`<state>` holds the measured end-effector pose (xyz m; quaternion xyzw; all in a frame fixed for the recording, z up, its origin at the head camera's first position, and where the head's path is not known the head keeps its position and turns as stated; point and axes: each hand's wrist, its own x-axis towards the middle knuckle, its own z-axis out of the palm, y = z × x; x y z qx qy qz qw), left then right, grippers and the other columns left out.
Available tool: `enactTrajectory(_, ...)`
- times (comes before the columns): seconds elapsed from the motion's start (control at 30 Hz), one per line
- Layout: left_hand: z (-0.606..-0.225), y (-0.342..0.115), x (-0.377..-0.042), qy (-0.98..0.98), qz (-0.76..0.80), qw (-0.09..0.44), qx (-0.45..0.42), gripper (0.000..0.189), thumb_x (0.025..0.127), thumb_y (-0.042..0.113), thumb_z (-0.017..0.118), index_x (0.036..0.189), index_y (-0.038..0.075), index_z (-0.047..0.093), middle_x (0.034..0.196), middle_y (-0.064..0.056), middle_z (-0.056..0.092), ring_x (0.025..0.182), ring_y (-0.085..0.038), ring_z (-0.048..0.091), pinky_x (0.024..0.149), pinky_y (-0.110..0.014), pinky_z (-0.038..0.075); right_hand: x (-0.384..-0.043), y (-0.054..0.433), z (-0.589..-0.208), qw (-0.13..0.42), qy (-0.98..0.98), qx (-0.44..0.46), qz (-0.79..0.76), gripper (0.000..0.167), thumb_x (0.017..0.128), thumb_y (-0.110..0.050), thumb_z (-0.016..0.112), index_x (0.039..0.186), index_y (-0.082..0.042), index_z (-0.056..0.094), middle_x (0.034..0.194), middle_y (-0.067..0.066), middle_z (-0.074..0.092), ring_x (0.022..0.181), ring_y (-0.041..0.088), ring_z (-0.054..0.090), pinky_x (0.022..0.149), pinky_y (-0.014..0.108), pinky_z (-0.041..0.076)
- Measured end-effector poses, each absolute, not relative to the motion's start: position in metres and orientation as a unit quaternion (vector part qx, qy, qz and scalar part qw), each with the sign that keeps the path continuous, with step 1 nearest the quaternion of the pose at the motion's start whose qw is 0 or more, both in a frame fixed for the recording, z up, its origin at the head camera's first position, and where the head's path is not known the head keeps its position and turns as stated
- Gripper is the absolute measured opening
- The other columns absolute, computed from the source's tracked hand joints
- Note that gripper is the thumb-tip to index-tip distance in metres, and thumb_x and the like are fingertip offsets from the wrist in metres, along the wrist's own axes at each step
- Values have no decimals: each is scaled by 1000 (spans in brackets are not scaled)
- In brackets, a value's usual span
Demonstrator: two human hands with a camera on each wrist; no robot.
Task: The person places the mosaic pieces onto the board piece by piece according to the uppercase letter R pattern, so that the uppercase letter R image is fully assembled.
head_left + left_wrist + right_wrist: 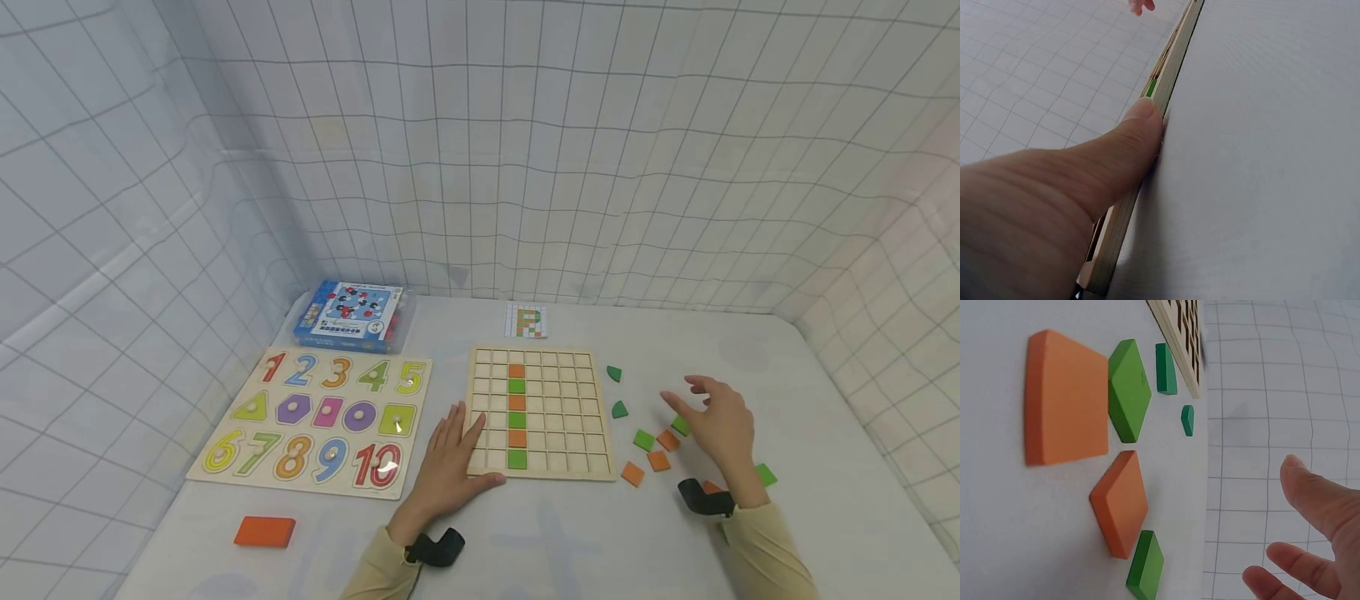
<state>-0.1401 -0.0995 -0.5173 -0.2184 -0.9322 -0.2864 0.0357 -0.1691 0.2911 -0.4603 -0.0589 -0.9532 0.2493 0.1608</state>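
Observation:
My left hand (447,467) rests spread at the lower left corner of a wooden grid board (558,478), fingers over its left side. In the left wrist view the thumb (1142,119) lies along the board's edge. One column of the board holds orange tiles (517,402) alternating with green tiles (517,459). My right hand (723,423) hovers over loose tiles right of the board, fingers loosely bent and nothing between them. Below it lie a green square tile (1130,390), an orange square tile (1072,400) and several more.
Two dark green pieces (619,409) with a curved side lie right of the board. Behind it is a pattern card (527,321). To the left are a number puzzle board (247,396), a blue boxed set (352,315) and an orange block (265,532). Gridded curtains enclose the table.

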Motion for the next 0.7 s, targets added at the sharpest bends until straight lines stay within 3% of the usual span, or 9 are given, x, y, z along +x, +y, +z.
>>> enactTrajectory(0.27, -517, -99, -140, -932, -286, 35, -219, 92, 78, 55, 69, 146, 4, 35, 153, -25, 14, 142, -35, 7, 113, -47, 8, -167, 298, -460, 100, -966, -73, 229, 62, 84, -46, 68, 117, 5, 59, 107, 27, 62, 92, 45, 54, 66, 50, 44)
enactTrajectory(0.7, -517, -99, -140, -933, -284, 33, -218, 92, 78, 55, 69, 146, 4, 35, 153, -25, 14, 142, -34, 7, 113, -46, 7, -166, 308, -464, 16, -975, -70, 210, 52, 82, -41, 71, 108, 4, 62, 103, 24, 63, 87, 41, 57, 65, 48, 42)
